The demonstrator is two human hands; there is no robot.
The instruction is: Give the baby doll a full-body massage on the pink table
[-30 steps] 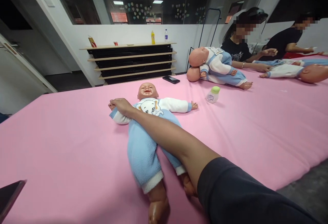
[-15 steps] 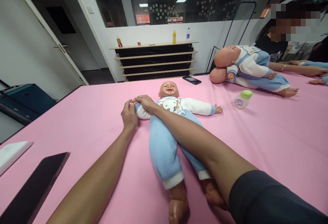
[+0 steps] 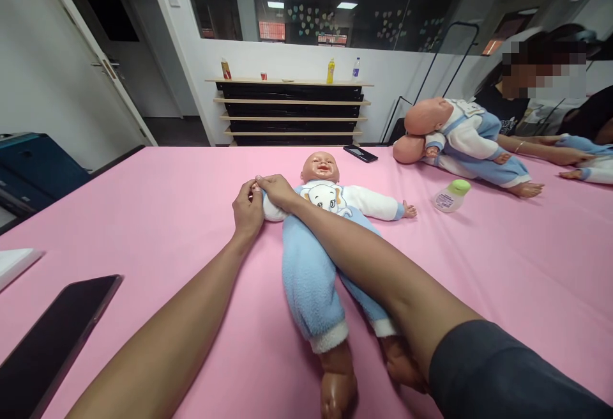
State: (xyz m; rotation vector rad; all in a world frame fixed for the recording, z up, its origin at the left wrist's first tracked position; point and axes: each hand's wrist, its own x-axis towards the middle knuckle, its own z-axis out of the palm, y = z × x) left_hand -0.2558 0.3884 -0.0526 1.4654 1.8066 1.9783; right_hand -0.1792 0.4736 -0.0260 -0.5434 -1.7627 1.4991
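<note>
A baby doll [image 3: 310, 272] in a white and blue fleece outfit lies on its back on the pink table cover [image 3: 191, 182], feet toward me. My left hand [image 3: 248, 208] closes around the doll's hand on the left side of the view. Over that same arm's cuff and wrist, my right hand [image 3: 278, 192] is curled, its fingertips touching those of my left. The doll's small hand is mostly hidden by my fingers. My right forearm crosses above the doll's belly and legs. Its other arm stretches out to the right.
A lotion bottle with a green cap [image 3: 451, 196] and a black phone [image 3: 361, 153] lie beyond the doll. Two more dolls [image 3: 472, 135] are stacked at the right, near a co-worker's arm [image 3: 536, 145]. A large dark phone [image 3: 60, 336] and a white box [image 3: 16, 264] are at left.
The view has shifted slightly. My fingers have drawn closer together over the doll's hand, with my left fingers more bent. The co-worker's hands at the right have moved a little.
</note>
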